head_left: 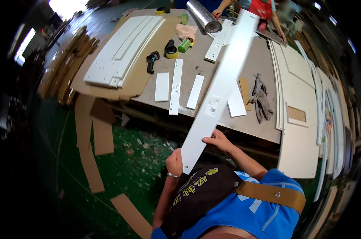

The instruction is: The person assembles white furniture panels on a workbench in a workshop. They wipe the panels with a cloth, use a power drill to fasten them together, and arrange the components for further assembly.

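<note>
A long white board (225,81) with a printed label and small holes near its ends slants up in front of me, reaching across the table. My left hand (173,163) is closed on the left edge of its near end. On the opposite edge, my right hand (219,142) grips the board with the thumb on its face; the other fingers are partly hidden. Beyond the near end lie white pieces on the table: a short panel (162,87), a narrow strip with holes (176,87) and another small strip (195,92). Another white piece (236,104) is partly covered by the board.
The grey table (260,129) holds stacked white panels (122,49) on cardboard, tape dispensers (171,50), grey gloves (261,99) and a silver roll (204,16). Large panels (297,147) stand at right. Cardboard strips (130,215) lie on the green floor. People work across the table.
</note>
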Demonstrator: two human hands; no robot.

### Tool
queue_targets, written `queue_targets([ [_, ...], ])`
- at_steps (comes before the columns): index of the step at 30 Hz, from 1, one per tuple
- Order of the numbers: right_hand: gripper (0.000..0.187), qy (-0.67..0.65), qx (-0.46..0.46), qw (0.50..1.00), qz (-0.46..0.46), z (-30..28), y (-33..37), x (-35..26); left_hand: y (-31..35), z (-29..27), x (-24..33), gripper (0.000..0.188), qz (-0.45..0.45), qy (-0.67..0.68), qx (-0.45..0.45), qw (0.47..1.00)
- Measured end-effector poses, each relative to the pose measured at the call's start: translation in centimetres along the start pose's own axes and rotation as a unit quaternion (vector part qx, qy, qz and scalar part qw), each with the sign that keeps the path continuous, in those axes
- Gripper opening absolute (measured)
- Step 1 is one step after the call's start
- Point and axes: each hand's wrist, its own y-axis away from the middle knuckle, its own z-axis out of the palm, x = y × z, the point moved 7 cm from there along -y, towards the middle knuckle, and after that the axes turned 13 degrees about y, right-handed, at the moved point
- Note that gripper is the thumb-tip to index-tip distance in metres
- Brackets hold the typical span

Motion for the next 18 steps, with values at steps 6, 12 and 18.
queue_targets([
  [6, 0.044, -0.078, -0.108, 0.991, -0.016, 8.0, -15.8, -3.6, -10.0, -9.3, -0.6, 0.033, -0.049, -0.050, 0.082, 0.994],
  [12, 0.039, -0.101, -0.171, 0.980, 0.020, 13.3, -28.2, -6.2, -18.9, -16.6, -1.4, 0.038, -0.090, -0.105, 0.118, 0.983],
  [18, 0.029, -0.081, -0.146, 0.986, 0.022, 15.3, -40.1, -7.2, -28.9, -19.8, -3.3, 0.038, -0.081, -0.097, 0.110, 0.986],
])
